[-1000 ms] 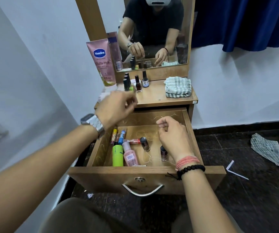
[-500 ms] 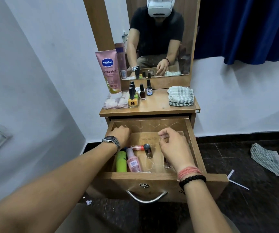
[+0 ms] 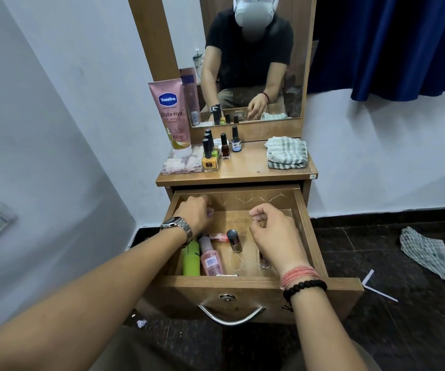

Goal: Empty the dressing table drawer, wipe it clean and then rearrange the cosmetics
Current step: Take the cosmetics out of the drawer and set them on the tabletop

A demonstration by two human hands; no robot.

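Drawer (image 3: 242, 289) of the dressing table stands pulled out below the surface (image 3: 250, 167), and from the head view I see both of my hands inside it. My left hand (image 3: 196, 214) sits at the back left corner, fingers curled around something small and pale; I cannot tell what it is. My right hand (image 3: 274, 234) hovers over the right half, fingers loosely curled, gripping nothing I can make out. Between and below my hands lie a green bottle (image 3: 191, 259), a pink bottle (image 3: 210, 259) and a nail polish bottle (image 3: 234, 241). A folded checked cloth (image 3: 287, 156) rests on the surface above, beside the upright nail polishes (image 3: 210, 156).
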